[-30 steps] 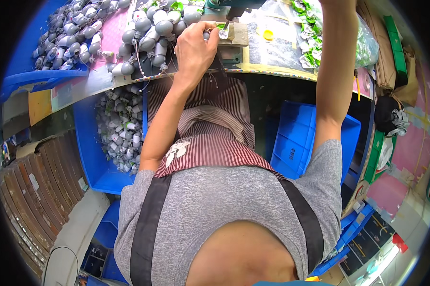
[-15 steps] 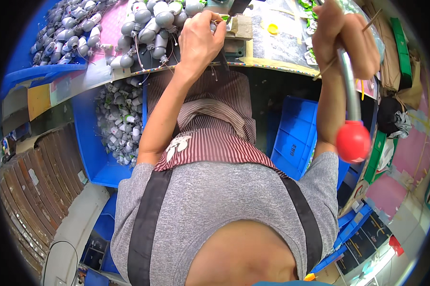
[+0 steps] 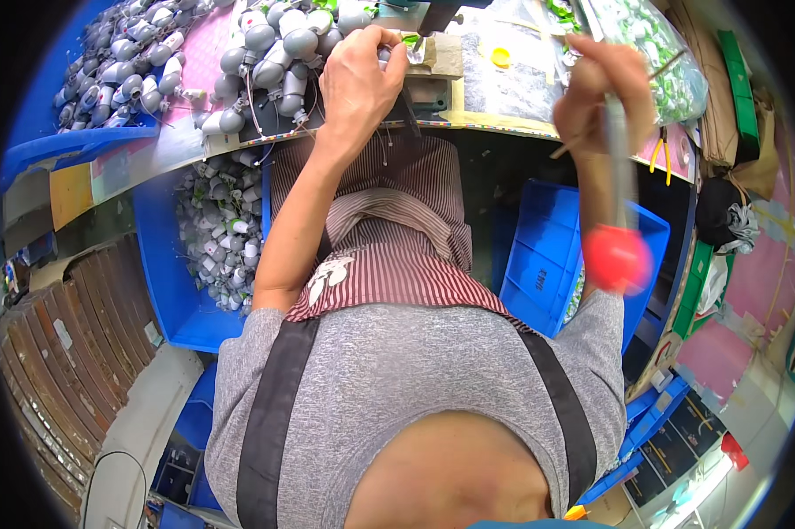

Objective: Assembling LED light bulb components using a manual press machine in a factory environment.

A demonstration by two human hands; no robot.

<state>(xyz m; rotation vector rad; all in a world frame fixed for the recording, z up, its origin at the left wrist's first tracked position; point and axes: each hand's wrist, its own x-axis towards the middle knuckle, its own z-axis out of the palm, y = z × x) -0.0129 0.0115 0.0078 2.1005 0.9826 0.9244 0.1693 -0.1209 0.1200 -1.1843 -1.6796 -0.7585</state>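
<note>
My left hand (image 3: 362,84) is at the bench's front edge beside a small press block (image 3: 446,57). Its thumb and fingers are pinched on a small grey bulb-shaped part (image 3: 384,55), mostly hidden by them. A bit of green shows at the block. My right hand (image 3: 604,97), blurred, is wrapped round a metal lever (image 3: 622,167) that ends in a red ball knob (image 3: 618,258). A thin brown stick (image 3: 666,66) crosses at that hand. Close to my left hand lies a heap of grey-and-white bulb-shaped parts with wires (image 3: 278,53).
More such parts fill a blue tray (image 3: 80,139) at the far left and a blue bin (image 3: 164,300) below the bench. A tilted blue crate (image 3: 538,256) is at lower right. Yellow-handled pliers (image 3: 662,159) hang near a plastic bag of green-and-white parts (image 3: 671,79).
My right hand has swung left with the lever, and the red knob has shifted left too. My left hand has moved only slightly left and keeps its pinch.
</note>
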